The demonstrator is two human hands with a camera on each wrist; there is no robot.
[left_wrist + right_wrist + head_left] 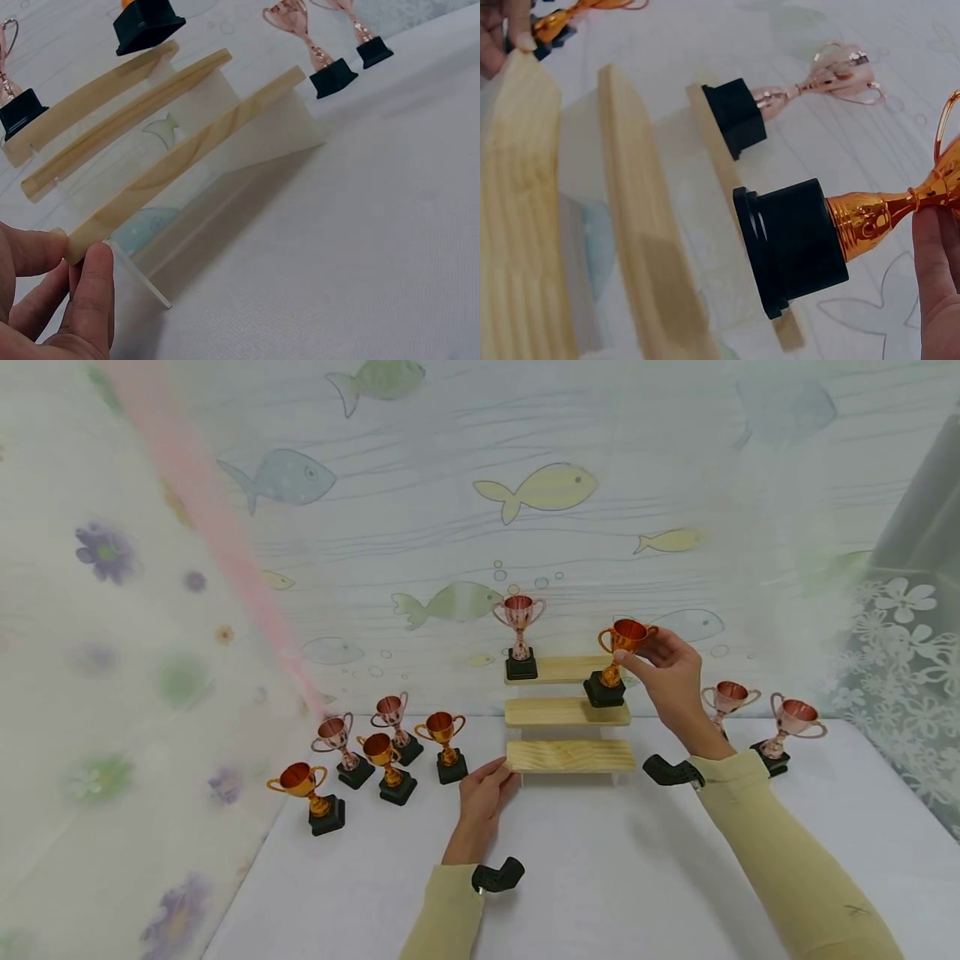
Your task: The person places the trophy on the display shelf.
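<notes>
A three-step wooden display stand (570,756) stands on the white table. My left hand (483,793) pinches the left end of its lowest step between thumb and fingers, seen close in the left wrist view. My right hand (667,681) holds a gold trophy cup (628,635) by its narrow stem, slightly tilted, over the right side of the stand. Its black base (795,247) hangs in the air near the upper steps; the right wrist view shows the fingers against the stem. A rose-gold trophy cup (519,614) stands upright on the top step's left end.
Left of the stand, several trophies stand on the table, gold ones (442,727) and rose-gold ones (333,735). Two rose-gold trophies (795,717) stand at the right, one partly behind my right wrist. A fish-patterned curtain (450,527) hangs behind the table.
</notes>
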